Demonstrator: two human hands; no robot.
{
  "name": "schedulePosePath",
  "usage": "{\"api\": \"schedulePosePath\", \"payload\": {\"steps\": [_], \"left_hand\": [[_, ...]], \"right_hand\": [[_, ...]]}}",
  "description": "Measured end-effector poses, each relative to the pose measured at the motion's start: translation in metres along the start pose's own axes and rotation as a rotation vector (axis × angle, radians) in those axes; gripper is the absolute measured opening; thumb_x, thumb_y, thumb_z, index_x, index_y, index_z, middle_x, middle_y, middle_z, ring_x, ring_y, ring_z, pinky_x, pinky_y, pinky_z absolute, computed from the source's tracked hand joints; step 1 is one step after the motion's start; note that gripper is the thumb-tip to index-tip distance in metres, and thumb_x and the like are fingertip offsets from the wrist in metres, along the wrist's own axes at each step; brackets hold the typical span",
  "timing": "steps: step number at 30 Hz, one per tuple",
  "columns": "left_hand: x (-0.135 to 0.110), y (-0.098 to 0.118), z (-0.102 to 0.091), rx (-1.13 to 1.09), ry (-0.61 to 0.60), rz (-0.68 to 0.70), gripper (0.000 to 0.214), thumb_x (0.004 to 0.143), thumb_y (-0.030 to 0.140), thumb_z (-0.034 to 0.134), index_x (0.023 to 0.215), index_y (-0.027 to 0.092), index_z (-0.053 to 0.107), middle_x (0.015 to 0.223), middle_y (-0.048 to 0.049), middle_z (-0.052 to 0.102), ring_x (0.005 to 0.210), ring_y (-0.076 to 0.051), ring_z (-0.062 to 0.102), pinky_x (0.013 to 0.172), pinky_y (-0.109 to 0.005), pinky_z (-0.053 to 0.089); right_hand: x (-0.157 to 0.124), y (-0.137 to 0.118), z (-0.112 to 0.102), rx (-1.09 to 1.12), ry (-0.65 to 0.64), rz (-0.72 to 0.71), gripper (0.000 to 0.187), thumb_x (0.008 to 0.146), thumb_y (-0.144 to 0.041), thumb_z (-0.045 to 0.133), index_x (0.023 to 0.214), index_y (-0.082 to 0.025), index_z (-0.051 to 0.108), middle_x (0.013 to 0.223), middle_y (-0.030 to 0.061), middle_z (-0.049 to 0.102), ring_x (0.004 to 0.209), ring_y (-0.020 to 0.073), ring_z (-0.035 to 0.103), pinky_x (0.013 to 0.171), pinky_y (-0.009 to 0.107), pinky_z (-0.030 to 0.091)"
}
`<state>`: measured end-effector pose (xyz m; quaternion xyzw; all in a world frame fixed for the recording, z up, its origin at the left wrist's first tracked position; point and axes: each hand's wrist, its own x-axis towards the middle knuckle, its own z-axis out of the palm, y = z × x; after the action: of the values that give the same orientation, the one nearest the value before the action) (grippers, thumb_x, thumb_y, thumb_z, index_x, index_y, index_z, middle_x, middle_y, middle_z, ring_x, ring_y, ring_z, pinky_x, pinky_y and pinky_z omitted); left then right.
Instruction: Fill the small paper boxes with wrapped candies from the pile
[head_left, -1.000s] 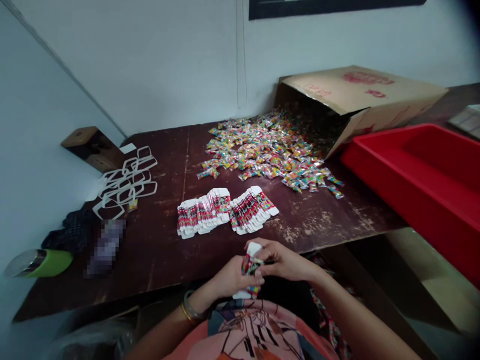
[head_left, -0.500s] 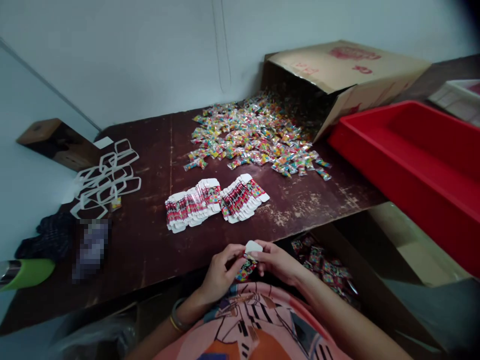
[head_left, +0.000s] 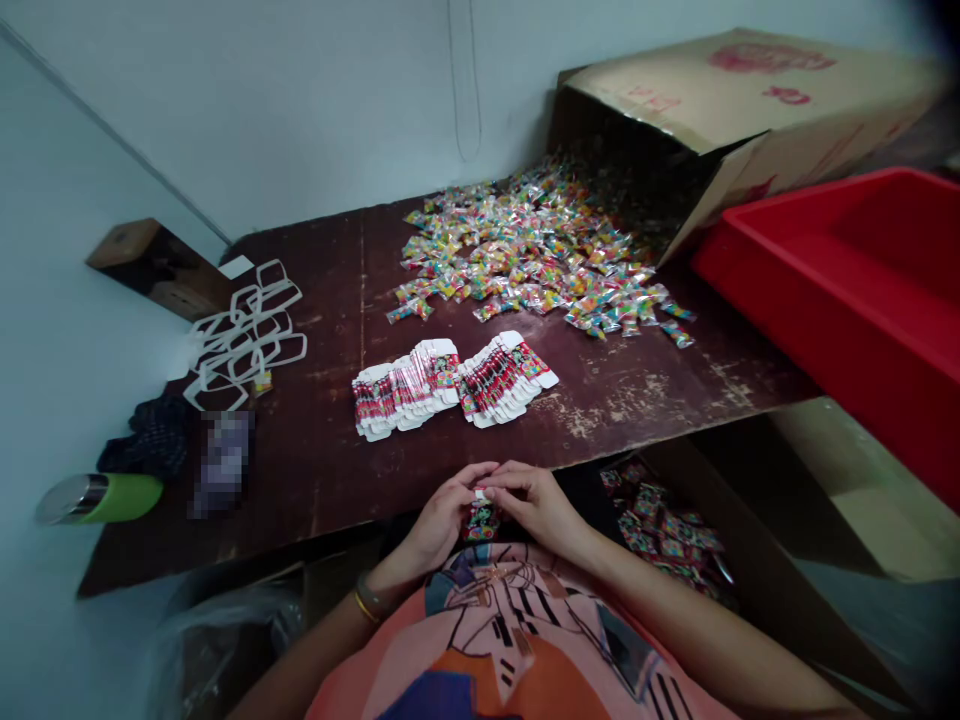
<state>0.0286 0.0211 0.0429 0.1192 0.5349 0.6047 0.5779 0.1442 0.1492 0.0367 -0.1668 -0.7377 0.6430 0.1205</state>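
Both my hands meet just below the table's front edge, over my lap. My left hand point(head_left: 442, 517) and my right hand point(head_left: 534, 503) pinch the same small printed card packet point(head_left: 480, 517), fingers closed on its white top. On the dark wooden table point(head_left: 315, 470) right ahead lie two fanned rows of the same printed cards point(head_left: 450, 385). Farther back spreads a heap of small colourful wrapped candies point(head_left: 536, 255), spilling from a tipped cardboard box point(head_left: 750, 110).
A red plastic tray point(head_left: 847, 290) stands at the right. White card cut-out frames point(head_left: 244, 330), a wooden block point(head_left: 154, 265), a dark cloth point(head_left: 146, 445) and a green flask point(head_left: 101, 497) sit at the left. A container of finished packets point(head_left: 664, 525) is below the table, right of my lap.
My hands have drawn together and lowered toward my lap; the card's white top, raised before, is now folded down and mostly covered by my fingers. The view shifted slightly.
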Motion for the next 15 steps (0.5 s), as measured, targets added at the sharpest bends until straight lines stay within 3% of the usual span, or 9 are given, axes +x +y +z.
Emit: {"api": "schedulePosePath", "payload": {"steps": [4, 9, 11, 12, 13, 15], "left_hand": [[-0.005, -0.007, -0.01, 0.136, -0.022, 0.026, 0.058, 0.072, 0.016, 0.061, 0.128, 0.021, 0.054, 0.13, -0.007, 0.056, 0.122, -0.025, 0.047, 0.104, -0.035, 0.034], [-0.004, 0.001, -0.014, 0.197, -0.113, 0.025, 0.076, 0.071, 0.014, 0.063, 0.141, 0.023, 0.037, 0.122, -0.0084, 0.059, 0.11, -0.022, 0.055, 0.097, -0.034, 0.039], [-0.003, 0.016, -0.015, 0.336, -0.105, 0.049, 0.07, 0.073, 0.015, 0.061, 0.139, 0.021, 0.04, 0.11, -0.0071, 0.063, 0.104, -0.021, 0.057, 0.097, -0.034, 0.039], [-0.003, 0.026, -0.017, 0.427, -0.088, 0.042, 0.064, 0.074, 0.017, 0.062, 0.135, 0.021, 0.047, 0.104, -0.0062, 0.065, 0.099, -0.021, 0.059, 0.094, -0.033, 0.04], [-0.004, 0.035, -0.021, 0.517, -0.1, 0.018, 0.058, 0.073, 0.019, 0.062, 0.131, 0.02, 0.052, 0.1, -0.0056, 0.065, 0.094, -0.021, 0.06, 0.091, -0.033, 0.042], [-0.008, 0.051, -0.034, 0.699, -0.1, -0.028, 0.054, 0.073, 0.023, 0.064, 0.127, 0.024, 0.057, 0.092, -0.0029, 0.067, 0.089, -0.022, 0.062, 0.086, -0.032, 0.045]], "right_hand": [[-0.002, 0.01, 0.0, -0.152, -0.124, -0.182, 0.025, 0.092, -0.032, 0.051, 0.105, -0.021, 0.07, 0.098, 0.0077, 0.066, 0.089, 0.017, 0.062, 0.08, 0.029, 0.05], [-0.01, 0.01, -0.004, -0.401, -0.287, -0.382, 0.035, 0.092, -0.026, 0.05, 0.126, -0.023, 0.058, 0.116, 0.0096, 0.059, 0.105, 0.0186, 0.055, 0.09, 0.032, 0.046], [0.002, 0.014, -0.034, -0.453, -0.267, -0.393, 0.037, 0.091, -0.028, 0.052, 0.129, -0.025, 0.055, 0.12, 0.0084, 0.056, 0.109, 0.0179, 0.053, 0.094, 0.031, 0.045], [0.012, 0.017, -0.059, -0.503, -0.178, -0.379, 0.037, 0.091, -0.029, 0.053, 0.128, -0.026, 0.055, 0.123, 0.0081, 0.054, 0.112, 0.0183, 0.052, 0.096, 0.032, 0.044], [0.024, 0.021, -0.091, -0.579, -0.03, -0.346, 0.036, 0.091, -0.03, 0.053, 0.126, -0.026, 0.056, 0.125, 0.0084, 0.052, 0.115, 0.0194, 0.05, 0.099, 0.033, 0.042], [0.045, 0.028, -0.167, -0.769, 0.4, -0.198, 0.033, 0.093, -0.029, 0.047, 0.122, -0.022, 0.059, 0.128, 0.0115, 0.051, 0.118, 0.0227, 0.048, 0.102, 0.038, 0.039]]}}
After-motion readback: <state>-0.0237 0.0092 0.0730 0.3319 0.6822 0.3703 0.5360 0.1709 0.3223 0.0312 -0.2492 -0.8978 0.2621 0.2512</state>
